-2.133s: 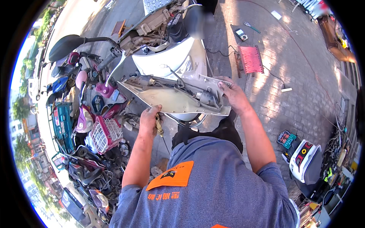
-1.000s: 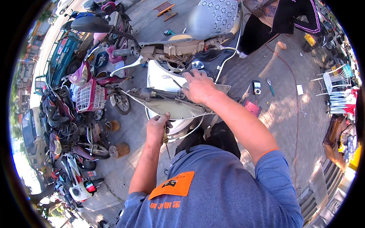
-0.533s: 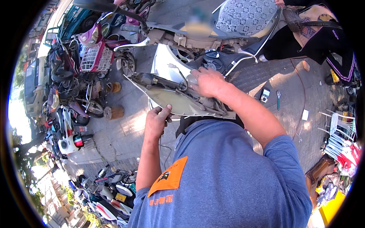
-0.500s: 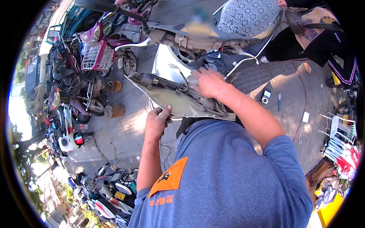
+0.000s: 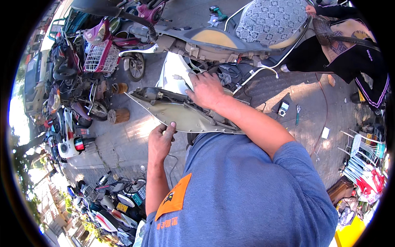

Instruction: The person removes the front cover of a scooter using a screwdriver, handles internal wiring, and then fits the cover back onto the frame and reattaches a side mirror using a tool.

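Note:
A scooter body panel [image 5: 175, 114] lies across my front with its pale inner side up and dark, dusty parts along its far edge. My left hand [image 5: 161, 142] grips the panel's near edge, thumb on top and fingers underneath. Over the panel's far edge, my right hand [image 5: 207, 90] is closed, its fingers curled downward. What it holds is hidden beneath the fingers. A pale connector [image 5: 177, 77] on a short cable sticks out beside that hand. Just beyond is a white curved panel [image 5: 170, 74], below the stripped scooter frame [image 5: 214, 45] with its patterned seat cover [image 5: 267, 20].
A person in dark clothes [image 5: 345, 53] stands at the far right, one hand by the seat. On the paving lie a meter [image 5: 283, 108], an adjustable wrench [image 5: 298, 115] and a green power drill [image 5: 218, 13]. Wooden stumps [image 5: 119, 115] and parked scooters [image 5: 74, 136] are at left.
My right hand has shifted left along the panel. The view has moved, bringing the drill into sight beyond the scooter. My left hand keeps hold of the panel's edge.

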